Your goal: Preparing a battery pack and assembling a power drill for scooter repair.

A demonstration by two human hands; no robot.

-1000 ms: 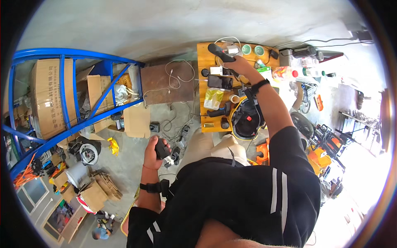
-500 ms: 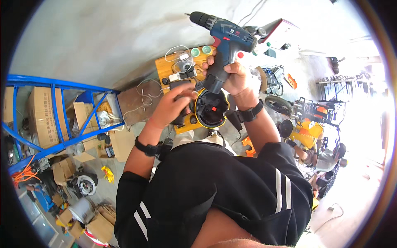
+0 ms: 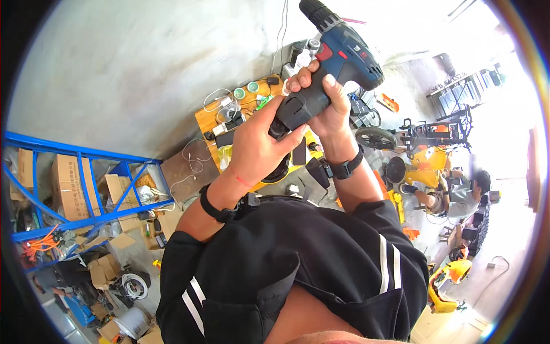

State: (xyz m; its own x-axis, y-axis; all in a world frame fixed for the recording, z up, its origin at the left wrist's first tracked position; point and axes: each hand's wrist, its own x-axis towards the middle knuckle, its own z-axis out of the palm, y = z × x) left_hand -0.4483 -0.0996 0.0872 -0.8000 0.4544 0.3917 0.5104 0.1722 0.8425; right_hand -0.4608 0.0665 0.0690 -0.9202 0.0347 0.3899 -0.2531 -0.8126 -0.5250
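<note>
My right hand [image 3: 332,114] grips a dark blue and black cordless drill [image 3: 350,53] by its handle, its thumb on one side and fingers on the other. The chuck points up and to the left. My left hand [image 3: 256,140] closes around a small black piece [image 3: 279,129] at the lower end of the drill's handle; whether it is a separate battery I cannot make out. Below the left hand, a round black thing with a yellow rim [image 3: 269,186], like an upturned helmet, is mostly hidden.
A wooden table [image 3: 205,120] behind my hands bears green-topped round containers [image 3: 239,93], chargers and white cables. A blue shelf rack [image 3: 86,153] with cardboard boxes [image 3: 71,186] stands at left. On the right are a wheeled frame [image 3: 424,137] and a seated person [image 3: 458,200].
The drill has moved right and tilted more steeply. My left hand has come up to the base of its handle and closed there. My view has shifted, and the helmet-like thing is now more covered.
</note>
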